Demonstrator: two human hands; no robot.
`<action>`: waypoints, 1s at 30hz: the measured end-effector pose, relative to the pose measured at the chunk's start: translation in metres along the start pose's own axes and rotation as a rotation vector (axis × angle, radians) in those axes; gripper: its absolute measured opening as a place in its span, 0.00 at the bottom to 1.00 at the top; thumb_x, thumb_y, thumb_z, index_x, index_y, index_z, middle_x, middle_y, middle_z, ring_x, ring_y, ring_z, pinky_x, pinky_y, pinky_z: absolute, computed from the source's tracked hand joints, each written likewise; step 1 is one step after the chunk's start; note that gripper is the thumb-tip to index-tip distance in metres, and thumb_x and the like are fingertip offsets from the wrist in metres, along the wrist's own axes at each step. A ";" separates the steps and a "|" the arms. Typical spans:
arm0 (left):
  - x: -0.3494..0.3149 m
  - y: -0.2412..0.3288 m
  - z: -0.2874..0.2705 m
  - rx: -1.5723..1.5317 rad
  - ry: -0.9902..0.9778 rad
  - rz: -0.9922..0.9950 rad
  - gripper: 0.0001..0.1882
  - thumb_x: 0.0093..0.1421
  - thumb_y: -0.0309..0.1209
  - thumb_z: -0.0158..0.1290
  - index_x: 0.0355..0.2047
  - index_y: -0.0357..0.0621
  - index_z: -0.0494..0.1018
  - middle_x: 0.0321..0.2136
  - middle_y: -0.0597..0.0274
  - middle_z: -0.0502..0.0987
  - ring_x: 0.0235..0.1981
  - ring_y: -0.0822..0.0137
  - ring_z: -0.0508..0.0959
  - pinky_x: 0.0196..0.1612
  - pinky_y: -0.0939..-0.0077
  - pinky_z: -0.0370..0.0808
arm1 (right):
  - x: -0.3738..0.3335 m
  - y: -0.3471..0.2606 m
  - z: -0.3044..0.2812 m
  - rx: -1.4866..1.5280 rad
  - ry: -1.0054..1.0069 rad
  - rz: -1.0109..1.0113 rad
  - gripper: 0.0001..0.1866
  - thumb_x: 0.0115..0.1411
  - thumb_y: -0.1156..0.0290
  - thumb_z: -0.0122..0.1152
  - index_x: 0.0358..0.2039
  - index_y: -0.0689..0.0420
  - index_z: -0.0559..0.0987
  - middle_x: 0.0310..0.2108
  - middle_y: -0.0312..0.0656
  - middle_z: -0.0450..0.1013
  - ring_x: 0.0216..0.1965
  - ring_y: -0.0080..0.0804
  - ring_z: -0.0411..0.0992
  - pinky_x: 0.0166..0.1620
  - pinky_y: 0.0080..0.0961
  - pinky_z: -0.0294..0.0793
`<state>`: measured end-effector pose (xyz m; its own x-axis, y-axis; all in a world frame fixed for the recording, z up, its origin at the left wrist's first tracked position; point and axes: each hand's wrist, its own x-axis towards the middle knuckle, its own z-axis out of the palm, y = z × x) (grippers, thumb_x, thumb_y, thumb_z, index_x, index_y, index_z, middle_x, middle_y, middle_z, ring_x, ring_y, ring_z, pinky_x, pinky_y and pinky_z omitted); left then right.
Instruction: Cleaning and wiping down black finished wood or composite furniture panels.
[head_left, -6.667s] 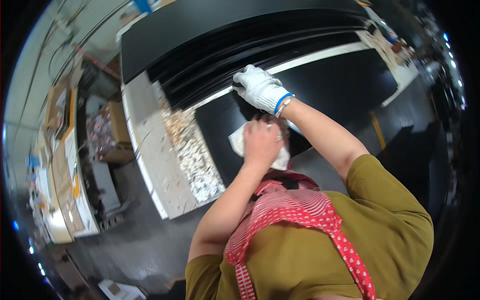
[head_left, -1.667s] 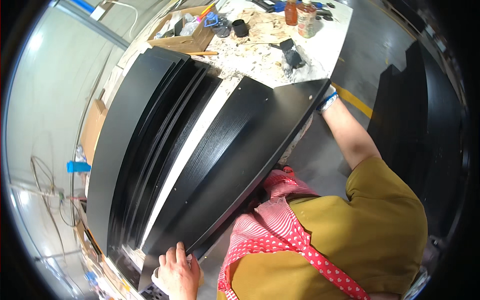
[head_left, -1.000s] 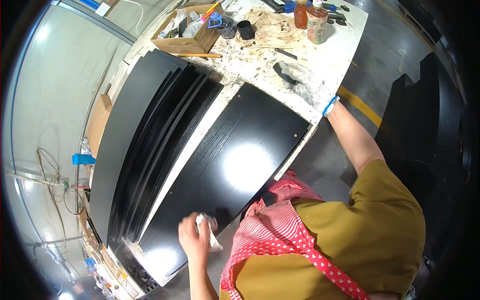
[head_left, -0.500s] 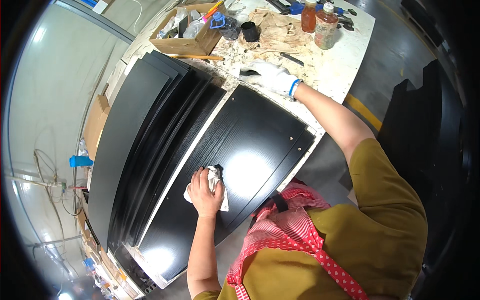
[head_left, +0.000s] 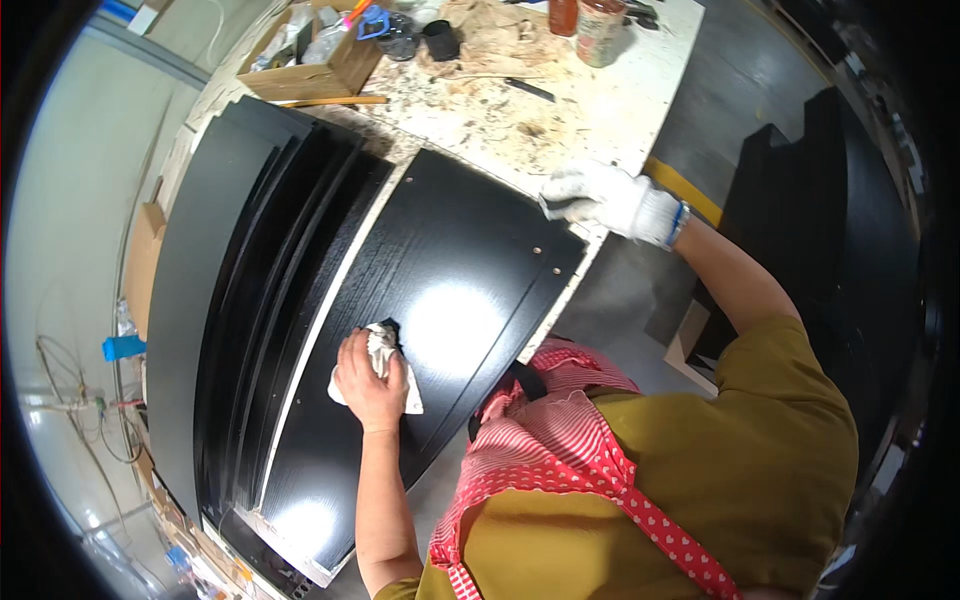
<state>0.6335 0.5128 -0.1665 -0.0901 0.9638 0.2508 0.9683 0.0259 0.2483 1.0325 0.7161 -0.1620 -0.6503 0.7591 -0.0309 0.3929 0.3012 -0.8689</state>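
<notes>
My bare left hand (head_left: 371,388) is closed over a crumpled white cloth (head_left: 382,349), pressing it onto a glossy black wood-grain panel (head_left: 395,265). A small dark patch shows at the cloth's far edge. My right hand (head_left: 610,203), in a white knitted glove, is at the panel's far right edge. Its fingers are bent in toward the thumb over that edge; whatever is between them is hidden. Small round holes (head_left: 537,250) dot the panel near its right end.
Left of the panel stands a row of dark curved boards (head_left: 215,240). The stained worktable (head_left: 475,110) beyond bears a cardboard box (head_left: 335,75), a black cup (head_left: 440,40), a dark flat strip (head_left: 530,90) and bottles (head_left: 600,30). Large black pieces (head_left: 800,200) stand at the right.
My right hand has come from the tabletop beyond the panel back to its right edge. The dark thing at its fingers no longer shows. The whole view has shifted; my left hand stays on the cloth.
</notes>
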 end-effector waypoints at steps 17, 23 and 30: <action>-0.008 0.001 0.000 -0.041 -0.017 0.051 0.28 0.50 0.34 0.59 0.52 0.42 0.68 0.51 0.51 0.72 0.54 0.50 0.71 0.53 0.56 0.67 | -0.070 -0.035 0.039 -0.214 0.701 0.132 0.23 0.55 0.65 0.68 0.51 0.58 0.76 0.52 0.48 0.71 0.55 0.41 0.69 0.59 0.31 0.67; -0.028 0.002 -0.004 -0.024 -0.043 0.156 0.29 0.49 0.34 0.58 0.53 0.41 0.68 0.52 0.50 0.72 0.55 0.49 0.70 0.53 0.55 0.67 | -0.080 -0.036 0.057 -0.221 0.708 0.122 0.22 0.54 0.65 0.68 0.49 0.58 0.77 0.52 0.48 0.71 0.53 0.43 0.70 0.57 0.33 0.69; -0.026 0.006 -0.004 -0.058 -0.028 0.147 0.29 0.49 0.35 0.58 0.52 0.40 0.68 0.52 0.50 0.72 0.55 0.48 0.70 0.55 0.55 0.65 | -0.079 -0.038 0.094 -0.666 0.720 0.016 0.16 0.55 0.65 0.62 0.45 0.52 0.78 0.45 0.46 0.72 0.40 0.46 0.72 0.41 0.40 0.75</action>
<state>0.6402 0.4865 -0.1676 0.0586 0.9633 0.2619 0.9556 -0.1301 0.2644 1.0083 0.5904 -0.1729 -0.1767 0.8699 0.4604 0.8284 0.3841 -0.4078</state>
